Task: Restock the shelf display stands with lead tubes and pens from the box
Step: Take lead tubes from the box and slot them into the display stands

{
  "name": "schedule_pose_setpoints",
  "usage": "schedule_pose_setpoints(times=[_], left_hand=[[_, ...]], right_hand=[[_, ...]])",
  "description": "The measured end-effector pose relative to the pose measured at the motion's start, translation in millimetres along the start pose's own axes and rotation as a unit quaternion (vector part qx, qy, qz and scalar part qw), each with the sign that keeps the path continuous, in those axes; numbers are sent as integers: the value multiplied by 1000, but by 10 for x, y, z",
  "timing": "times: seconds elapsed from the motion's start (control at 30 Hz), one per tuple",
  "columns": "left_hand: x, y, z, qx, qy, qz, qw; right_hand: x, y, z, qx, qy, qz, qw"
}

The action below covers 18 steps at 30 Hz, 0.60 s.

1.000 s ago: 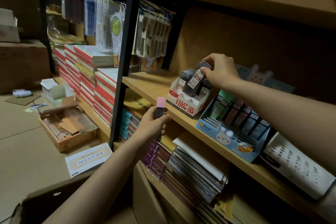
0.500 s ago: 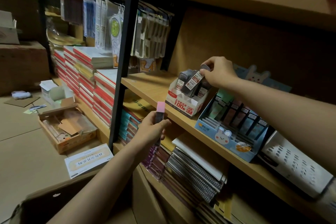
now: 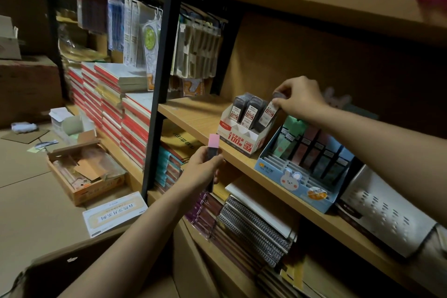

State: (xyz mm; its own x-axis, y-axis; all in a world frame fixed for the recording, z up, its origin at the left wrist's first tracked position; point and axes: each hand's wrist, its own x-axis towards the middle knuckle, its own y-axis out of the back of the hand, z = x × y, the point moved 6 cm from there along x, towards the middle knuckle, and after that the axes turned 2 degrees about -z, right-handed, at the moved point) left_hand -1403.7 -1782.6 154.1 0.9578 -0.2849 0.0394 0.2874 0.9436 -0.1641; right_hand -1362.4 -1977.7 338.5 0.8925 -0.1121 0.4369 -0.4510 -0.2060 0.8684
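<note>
Right hand (image 3: 298, 98) up at the middle shelf (image 3: 193, 116), fingers pinching the top of a dark lead tube (image 3: 267, 113) with a white and red label. Tube tilted, its lower end down in the right side of the white display stand (image 3: 242, 134); two more rows of like tubes stand upright to its left in the same stand. Stand sits near the shelf's front edge, toward the left end, close to the black upright post (image 3: 157, 94).

Left hand (image 3: 202, 169) lower, just in front of the shelf's front edge, grip closed round a dark tube with a pink cap (image 3: 213, 150), cap pointing up.

Just right of the white stand, touching or nearly so: a blue rabbit-printed display stand (image 3: 294, 181) holding pastel tubes in slanted rows. Spiral notebooks (image 3: 254, 227) on the shelf below. Open cardboard box (image 3: 84, 174) on the floor, left.
</note>
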Motion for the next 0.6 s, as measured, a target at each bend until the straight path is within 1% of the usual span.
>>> schedule_pose_setpoints(times=[0.1,0.23,0.4,0.6], left_hand=[[13,-36,4,8,-2,-11,1000],[50,10,0,10,-4,-7,1000],[57,21,-23,12,-3,-8,1000],[55,12,-27,20,-2,-5,1000]], right_hand=[[19,-178,-40,-23,3,-30,999],[56,-276,-17,-62,-19,-62,996],[70,-300,37,-80,-20,-46,996],[58,-288,78,-66,-17,-31,997]])
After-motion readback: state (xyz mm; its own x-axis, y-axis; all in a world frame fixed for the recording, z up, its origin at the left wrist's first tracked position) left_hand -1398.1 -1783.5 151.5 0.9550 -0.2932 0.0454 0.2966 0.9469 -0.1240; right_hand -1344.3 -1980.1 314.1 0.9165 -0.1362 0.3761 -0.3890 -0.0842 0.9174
